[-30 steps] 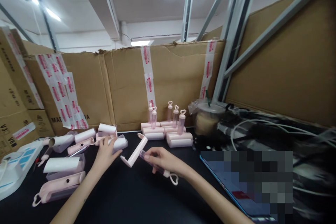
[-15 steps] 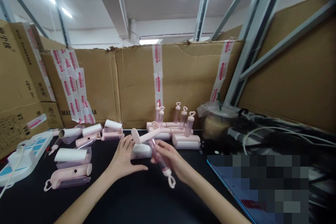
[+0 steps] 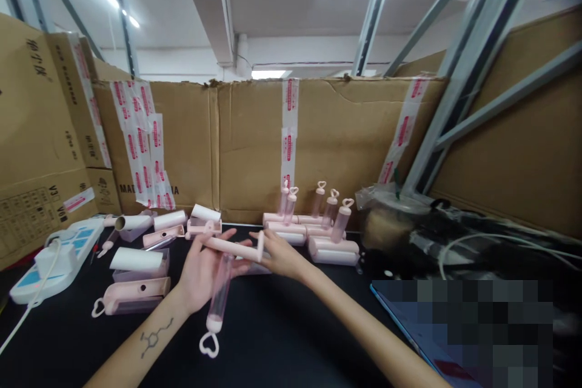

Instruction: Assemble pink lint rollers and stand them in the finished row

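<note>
My left hand is palm up, its fingers curled around a pink lint roller frame. From that frame a clear pink tube handle slants down to the lower left and ends in a heart-shaped loop. My right hand is at the frame's right end plate, fingers bent; what they hold is hidden behind the plate. Just below them shows part of a pale translucent case. Behind it are several assembled pink lint rollers with handles upright.
At left lie white paper rolls, a pink roller with a loop and a power strip. A lidded cup, dark bags with a cable, and a tablet are at right. Cardboard walls the back.
The pink frame has passed from my right hand to my left, and its handle swung from lower right to lower left. My right hand moved up to the frame's right end. The view shifted slightly.
</note>
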